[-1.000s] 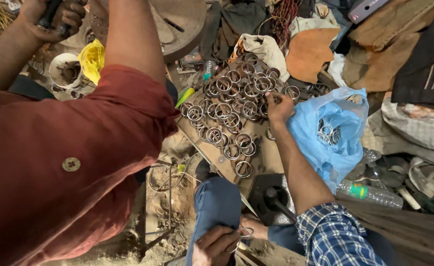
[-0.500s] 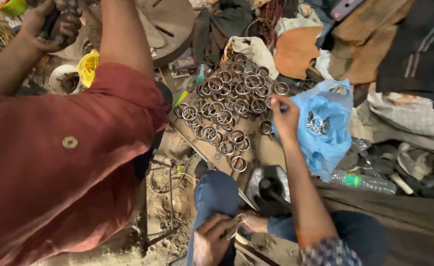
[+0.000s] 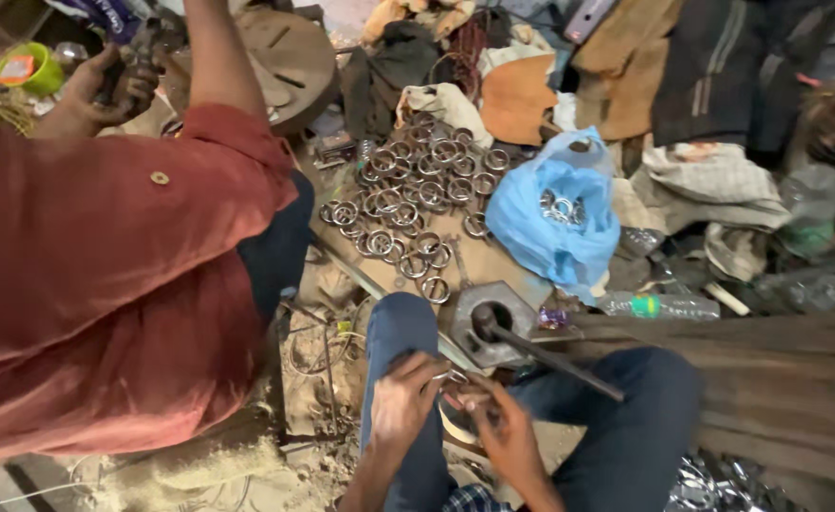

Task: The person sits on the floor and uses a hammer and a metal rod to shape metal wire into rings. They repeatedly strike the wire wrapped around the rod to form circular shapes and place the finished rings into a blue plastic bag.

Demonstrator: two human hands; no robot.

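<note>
Dozens of round grey metal rings [image 3: 416, 194] lie already in rows on the flat brown board [image 3: 493, 261] in front of the knees, so the laying out looks, to my judgement, well advanced; more rings wait inside the crumpled blue plastic bag [image 3: 552, 220] just beside the board, so work is left. Both hands meet low between the blue-trousered knees; the left hand [image 3: 404, 398] has its fingers curled closed around a small metal ring piece [image 3: 455, 379], and the right hand [image 3: 505, 438] pinches the same piece from the other side; its exact form is too small to tell. Near them stands a grey hexagonal metal block [image 3: 486, 322] with a dark rod; a person in a red shirt [image 3: 105, 284] works at the left.
</note>
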